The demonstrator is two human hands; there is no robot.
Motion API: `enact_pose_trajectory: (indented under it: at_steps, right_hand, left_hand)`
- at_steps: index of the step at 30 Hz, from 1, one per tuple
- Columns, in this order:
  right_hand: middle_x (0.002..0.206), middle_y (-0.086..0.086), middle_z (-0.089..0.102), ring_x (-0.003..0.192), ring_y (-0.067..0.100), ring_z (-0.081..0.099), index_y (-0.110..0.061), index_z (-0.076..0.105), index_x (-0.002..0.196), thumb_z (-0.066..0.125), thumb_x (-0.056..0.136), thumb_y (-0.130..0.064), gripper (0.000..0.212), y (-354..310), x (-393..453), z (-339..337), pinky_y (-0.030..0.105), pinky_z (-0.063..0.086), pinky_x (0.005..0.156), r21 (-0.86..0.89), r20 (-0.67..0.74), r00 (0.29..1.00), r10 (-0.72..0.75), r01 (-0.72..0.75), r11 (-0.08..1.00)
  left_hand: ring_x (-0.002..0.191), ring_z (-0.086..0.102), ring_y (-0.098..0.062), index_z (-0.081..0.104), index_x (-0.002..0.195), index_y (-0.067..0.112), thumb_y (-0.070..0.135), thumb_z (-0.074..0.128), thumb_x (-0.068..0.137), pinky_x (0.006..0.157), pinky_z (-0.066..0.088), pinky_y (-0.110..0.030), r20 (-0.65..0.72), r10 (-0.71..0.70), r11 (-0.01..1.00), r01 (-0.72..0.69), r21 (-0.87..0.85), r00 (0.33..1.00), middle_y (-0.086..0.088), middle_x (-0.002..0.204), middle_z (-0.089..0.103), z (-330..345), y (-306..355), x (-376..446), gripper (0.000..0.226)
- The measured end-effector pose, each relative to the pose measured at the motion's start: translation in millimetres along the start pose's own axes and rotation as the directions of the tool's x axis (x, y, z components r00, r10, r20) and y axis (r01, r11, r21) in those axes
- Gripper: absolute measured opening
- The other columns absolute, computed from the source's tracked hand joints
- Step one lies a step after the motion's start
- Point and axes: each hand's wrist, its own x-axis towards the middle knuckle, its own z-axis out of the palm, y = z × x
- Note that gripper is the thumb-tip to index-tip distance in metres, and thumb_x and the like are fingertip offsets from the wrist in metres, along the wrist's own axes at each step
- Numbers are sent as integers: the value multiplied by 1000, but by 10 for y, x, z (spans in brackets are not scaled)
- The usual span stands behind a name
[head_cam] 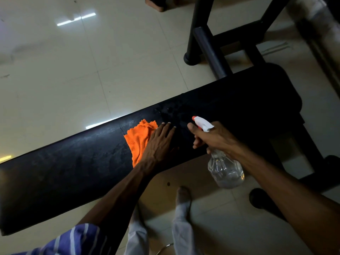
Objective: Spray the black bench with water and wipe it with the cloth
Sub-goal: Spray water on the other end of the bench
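Note:
The black bench (pixel 73 172) runs diagonally from lower left to upper right. An orange cloth (pixel 137 140) lies on its middle, and my left hand (pixel 160 142) presses flat on the cloth's right part, fingers spread. My right hand (pixel 215 137) grips a clear spray bottle (pixel 225 170) by the neck, its white and red nozzle (pixel 201 123) aimed at the bench. Wet drops (pixel 171 111) glisten on the pad just beyond my left fingertips.
A black metal frame (pixel 209 46) with tubes and a round foot stands at the bench's far right end. Pale glossy floor tiles (pixel 92 61) surround the bench. My legs and a foot (pixel 182 194) are below the near edge.

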Motion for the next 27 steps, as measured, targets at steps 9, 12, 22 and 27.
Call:
enact_pose_trajectory:
  at_steps: [9,12,22,27]
  right_hand:
    - [86,6,82,77,22,80,-19,75,117,66,95,-65,52,63,-147,-283,30,55,50,40,-181,983,-29,36,999]
    - [71,3,79,47,16,66,-16,76,106,64,96,-66,52,171,-206,-526,29,51,50,37,-264,964,-7,18,999]
    - [62,6,76,64,28,79,-15,75,85,67,96,-63,50,559,-389,-1323,26,47,42,298,-541,834,112,66,952]
    - [63,-6,72,78,29,81,-55,59,113,66,97,-62,18,765,-480,-1636,23,47,39,355,-558,821,119,106,929]
  left_hand:
    - [161,7,-28,18,164,17,43,50,103,130,14,-41,4,-3,1000,3,-3,1000,-8,172,15,98,226,125,74]
    - [161,9,-29,19,164,18,44,53,102,130,15,-43,-11,44,999,-44,-16,999,-8,172,17,83,453,278,75]
    - [162,4,-30,14,165,21,48,54,101,131,15,-46,17,204,979,-204,1,979,-8,174,9,-1,1365,959,80]
    - [162,-1,-30,10,166,22,47,56,101,131,13,-49,63,248,968,-251,32,967,-7,175,3,15,1627,1229,83]
